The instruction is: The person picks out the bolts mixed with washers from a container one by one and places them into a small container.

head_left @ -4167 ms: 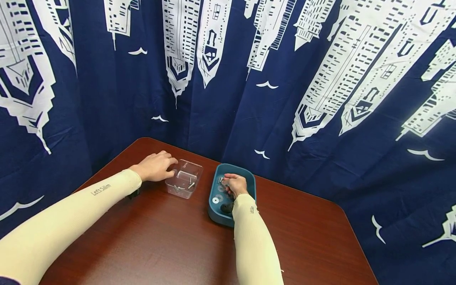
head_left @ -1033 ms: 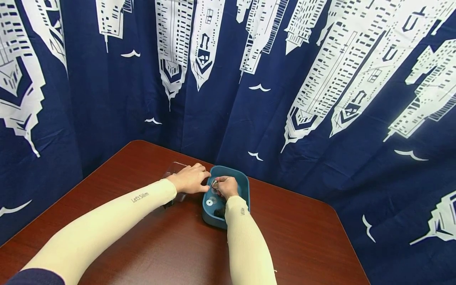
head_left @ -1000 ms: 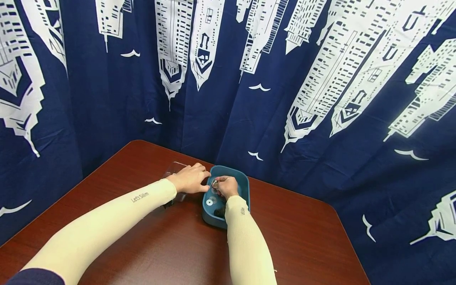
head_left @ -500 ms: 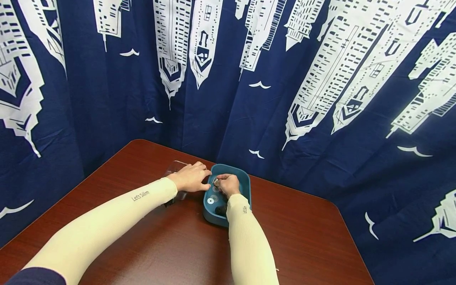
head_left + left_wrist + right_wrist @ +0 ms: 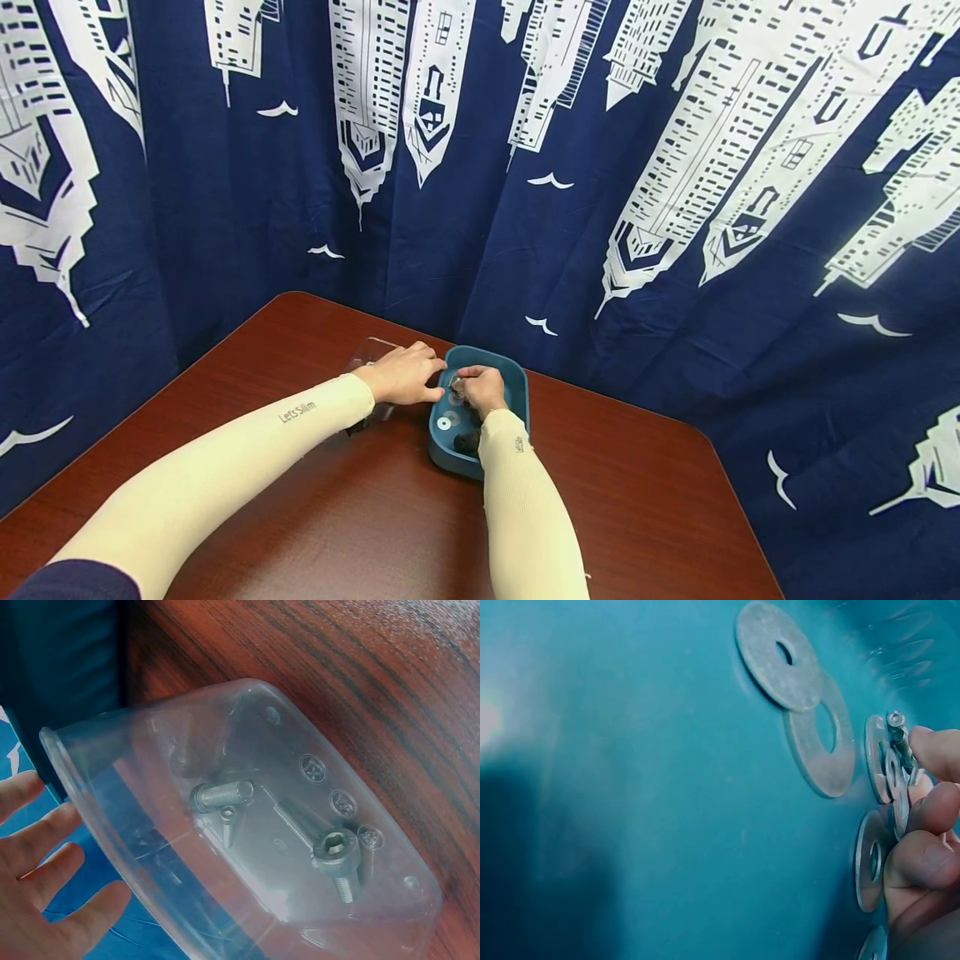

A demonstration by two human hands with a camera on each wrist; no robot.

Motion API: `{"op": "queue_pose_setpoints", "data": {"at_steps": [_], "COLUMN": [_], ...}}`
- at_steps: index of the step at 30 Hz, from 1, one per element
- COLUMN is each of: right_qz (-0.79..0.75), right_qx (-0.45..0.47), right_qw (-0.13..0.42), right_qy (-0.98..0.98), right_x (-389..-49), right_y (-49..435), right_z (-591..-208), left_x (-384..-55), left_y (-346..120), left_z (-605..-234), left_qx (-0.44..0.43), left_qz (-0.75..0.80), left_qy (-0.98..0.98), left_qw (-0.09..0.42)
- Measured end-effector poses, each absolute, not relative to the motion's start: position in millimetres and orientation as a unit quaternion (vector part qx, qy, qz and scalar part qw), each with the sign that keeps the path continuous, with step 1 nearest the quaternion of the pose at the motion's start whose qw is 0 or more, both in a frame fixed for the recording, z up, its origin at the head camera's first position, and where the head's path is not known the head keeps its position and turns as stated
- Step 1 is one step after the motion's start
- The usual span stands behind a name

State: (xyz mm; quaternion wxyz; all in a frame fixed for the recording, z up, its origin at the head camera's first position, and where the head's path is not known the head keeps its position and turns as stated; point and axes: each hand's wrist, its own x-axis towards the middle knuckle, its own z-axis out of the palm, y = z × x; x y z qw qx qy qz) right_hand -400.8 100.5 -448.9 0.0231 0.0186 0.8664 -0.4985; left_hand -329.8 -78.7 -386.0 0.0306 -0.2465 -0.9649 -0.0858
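My right hand [image 5: 483,390] is down inside the blue bin [image 5: 450,463]. In the right wrist view its curled thumb and fingers pinch a small socket-head screw [image 5: 902,741], with washers [image 5: 895,780] right against the fingers. Two large overlapping washers [image 5: 780,660] lie on the bin floor nearby. My left hand [image 5: 405,375] reaches over the clear plastic box [image 5: 366,352], fingers spread toward the bin's left rim and holding nothing. In the left wrist view several socket-head bolts [image 5: 335,851] lie in that box. The bin's far contents are partly hidden by my right hand.
A dark lump [image 5: 467,443] sits at the near end of the bin, by a white-looking washer [image 5: 444,423]. Both containers stand on a brown wooden table [image 5: 360,517]. A blue curtain with white buildings [image 5: 480,208] hangs behind it.
Since the earliest frame, my left hand has moved right, from the clear box's left side to over it, near the bin. My right hand stays in the bin, with little motion lately.
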Motion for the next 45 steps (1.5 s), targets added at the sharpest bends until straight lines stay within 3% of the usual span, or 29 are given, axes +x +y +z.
{"op": "queue_pose_setpoints", "data": {"at_steps": [11, 45], "right_qz": [-0.49, -0.556], "right_qx": [0.008, -0.09], "right_qw": [0.012, 0.045], "right_qy": [0.871, 0.825], "right_x": [-395, -376], "right_y": [106, 117], "right_z": [-438, -398], "left_x": [-328, -333], "left_y": [-76, -77], "left_z": [-384, -386], "left_qx": [-0.248, -0.247], "left_qz": [-0.085, -0.087], "left_qy": [-0.965, -0.965], "left_qw": [0.029, 0.016]}}
